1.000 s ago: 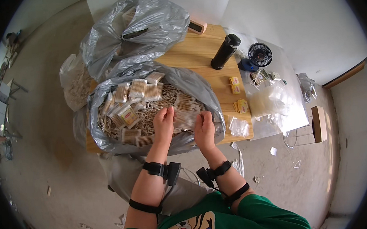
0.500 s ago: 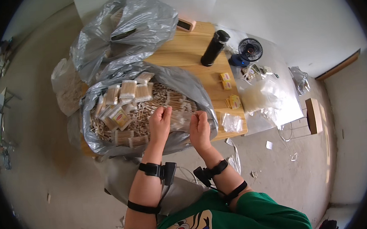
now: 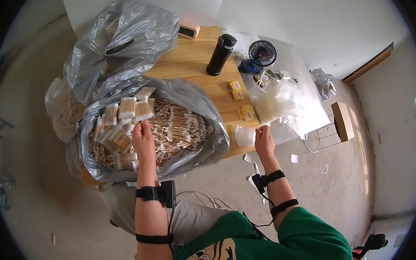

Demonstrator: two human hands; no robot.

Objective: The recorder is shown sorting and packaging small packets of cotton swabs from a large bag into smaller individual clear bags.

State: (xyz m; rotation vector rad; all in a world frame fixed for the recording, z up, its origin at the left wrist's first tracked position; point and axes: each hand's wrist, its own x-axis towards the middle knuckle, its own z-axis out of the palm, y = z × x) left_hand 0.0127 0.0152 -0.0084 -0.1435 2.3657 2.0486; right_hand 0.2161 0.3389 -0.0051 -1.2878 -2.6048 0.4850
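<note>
Cotton swabs (image 3: 169, 127), loose and bundled, in grey bag (image 3: 201, 102)
Light, thin, scatter easily; pinch bundles mid-length. Left hand (image 3: 143, 136) fingers them; right hand (image 3: 264, 140) grasps clear pouch (image 3: 244, 135).

So there's this big grey plastic bag (image 3: 194, 100) slumped open on the table edge, stuffed with wooden-stick cotton swabs (image 3: 174, 127), some loose in a heap, some bundled in small clear packs (image 3: 126, 108) stacked toward the far left side. Just right of the bag lies a small clear plastic pouch (image 3: 244, 136), flat at the table's near edge.
</note>
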